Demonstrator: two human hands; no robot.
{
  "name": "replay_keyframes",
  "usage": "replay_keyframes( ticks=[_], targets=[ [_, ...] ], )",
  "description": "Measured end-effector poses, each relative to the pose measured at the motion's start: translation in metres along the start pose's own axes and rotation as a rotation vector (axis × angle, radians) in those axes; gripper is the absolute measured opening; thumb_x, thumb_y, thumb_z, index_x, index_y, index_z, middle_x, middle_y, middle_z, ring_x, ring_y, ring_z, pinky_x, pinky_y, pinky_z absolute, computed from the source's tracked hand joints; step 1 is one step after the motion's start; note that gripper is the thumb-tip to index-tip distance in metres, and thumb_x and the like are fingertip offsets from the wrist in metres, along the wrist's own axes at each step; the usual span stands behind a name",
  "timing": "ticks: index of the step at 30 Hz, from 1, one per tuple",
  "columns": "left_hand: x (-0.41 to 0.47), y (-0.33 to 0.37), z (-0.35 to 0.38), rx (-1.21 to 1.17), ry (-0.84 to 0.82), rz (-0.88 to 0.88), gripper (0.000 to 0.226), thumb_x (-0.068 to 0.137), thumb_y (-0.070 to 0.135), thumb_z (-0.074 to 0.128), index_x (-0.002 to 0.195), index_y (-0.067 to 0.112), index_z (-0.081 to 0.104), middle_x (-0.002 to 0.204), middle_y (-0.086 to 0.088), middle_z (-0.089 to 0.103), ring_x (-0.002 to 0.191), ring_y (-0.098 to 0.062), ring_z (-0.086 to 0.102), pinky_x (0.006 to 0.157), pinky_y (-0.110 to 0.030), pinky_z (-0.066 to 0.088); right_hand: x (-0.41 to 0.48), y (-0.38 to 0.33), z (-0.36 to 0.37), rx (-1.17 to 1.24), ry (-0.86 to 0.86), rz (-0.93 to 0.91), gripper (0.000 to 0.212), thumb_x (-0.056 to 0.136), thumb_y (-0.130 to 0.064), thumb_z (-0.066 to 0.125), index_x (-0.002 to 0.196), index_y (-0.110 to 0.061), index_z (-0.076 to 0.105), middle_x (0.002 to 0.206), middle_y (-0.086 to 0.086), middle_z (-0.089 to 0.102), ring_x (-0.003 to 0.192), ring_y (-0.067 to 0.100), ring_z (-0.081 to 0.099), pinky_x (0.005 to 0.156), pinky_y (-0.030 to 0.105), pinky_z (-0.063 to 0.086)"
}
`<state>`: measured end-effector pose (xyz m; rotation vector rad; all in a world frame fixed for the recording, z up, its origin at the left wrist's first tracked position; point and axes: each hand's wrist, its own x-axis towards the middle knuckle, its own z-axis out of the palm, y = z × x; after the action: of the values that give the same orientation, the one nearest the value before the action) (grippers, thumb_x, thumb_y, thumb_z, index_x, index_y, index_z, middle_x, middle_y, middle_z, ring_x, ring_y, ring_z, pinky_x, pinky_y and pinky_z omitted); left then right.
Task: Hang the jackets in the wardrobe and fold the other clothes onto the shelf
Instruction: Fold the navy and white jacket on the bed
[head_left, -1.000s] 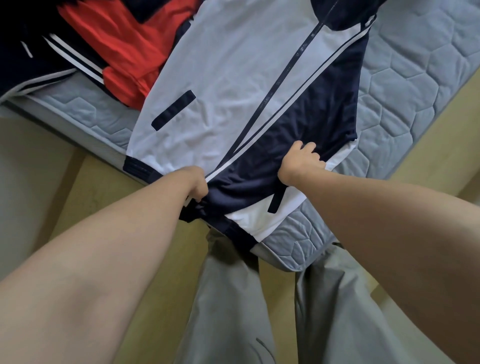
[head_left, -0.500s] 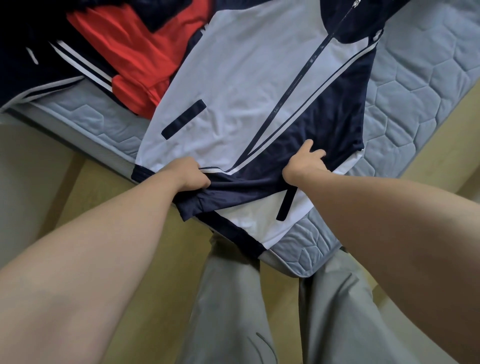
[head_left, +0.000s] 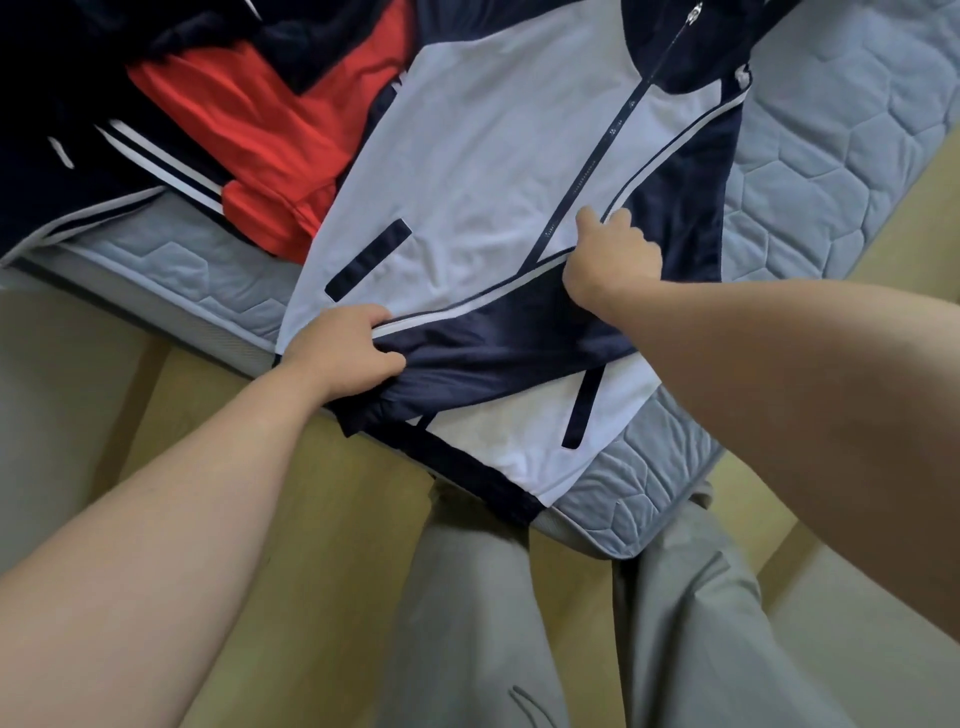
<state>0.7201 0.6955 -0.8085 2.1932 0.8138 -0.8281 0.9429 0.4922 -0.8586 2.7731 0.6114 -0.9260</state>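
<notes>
Since 0.5 s earlier, the right hand (head_left: 613, 260) has been shifted up the navy sleeve (head_left: 519, 338); its fingers and those of the left hand (head_left: 340, 353) are clamped on that sleeve. The white-and-navy zip jacket (head_left: 493, 156) is spread on the mattress (head_left: 810, 156).

The white-and-navy zip jacket (head_left: 493, 156) is cut off by the edge at one o'clock; the crumpled red garment (head_left: 270, 145) lies partly covered at eleven.

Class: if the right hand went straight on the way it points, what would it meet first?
Probably the zip of the jacket, just up-left of the right hand; depth is unclear.
</notes>
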Motion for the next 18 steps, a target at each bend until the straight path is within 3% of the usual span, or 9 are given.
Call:
replay_keyframes(
  ticks=[4,7,11,14,18],
  targets=[
    [0.007,-0.018,0.013,0.199,0.103,-0.141,0.031,0.073,0.036,0.063,0.103,0.032,0.058,0.091,0.01,0.063,0.088,-0.024,0.056,0.066,-0.03,0.039,-0.002,0.003,0.008,0.07,-0.015,0.064,0.045,0.087,-0.013,0.046,0.131,-0.017,0.037,0.127,0.013,0.044,0.11,0.035,0.048,0.079,0.043,0.035],
    [0.012,-0.017,0.028,0.318,0.004,-0.264,0.045,0.078,0.024,0.066,0.119,0.022,0.048,0.118,-0.003,0.059,0.108,-0.032,0.059,0.081,-0.038,0.045,-0.007,0.008,0.014,0.117,-0.103,0.079,0.063,0.089,-0.013,0.05,0.146,-0.023,0.024,0.135,0.012,0.04,0.119,0.036,0.048,0.081,0.045,0.039],
    [0.013,0.014,0.037,0.489,-0.011,-0.331,0.057,0.078,0.02,0.067,0.129,0.014,0.042,0.13,-0.01,0.053,0.12,-0.031,0.055,0.093,-0.041,0.043,-0.018,0.022,0.011,0.164,-0.083,0.084,0.089,0.088,-0.015,0.052,0.157,-0.035,0.001,0.142,0.009,0.036,0.123,0.032,0.046,0.09,0.046,0.042],
    [0.02,0.057,0.04,0.544,0.086,-0.277,0.058,0.077,0.024,0.07,0.127,0.014,0.042,0.131,-0.01,0.049,0.121,-0.028,0.051,0.095,-0.04,0.042,-0.019,0.039,0.008,0.232,0.002,0.227,0.085,0.086,-0.02,0.061,0.155,-0.028,0.012,0.145,0.012,0.031,0.128,0.033,0.041,0.097,0.048,0.041],
    [0.055,0.142,0.047,0.473,0.253,-0.021,0.052,0.082,0.016,0.061,0.131,0.014,0.042,0.137,-0.009,0.044,0.12,-0.031,0.049,0.094,-0.042,0.041,-0.019,0.082,0.008,0.29,-0.015,0.358,0.061,0.086,-0.018,0.06,0.14,-0.018,0.031,0.141,0.012,0.033,0.127,0.034,0.042,0.099,0.046,0.042]
  ],
)
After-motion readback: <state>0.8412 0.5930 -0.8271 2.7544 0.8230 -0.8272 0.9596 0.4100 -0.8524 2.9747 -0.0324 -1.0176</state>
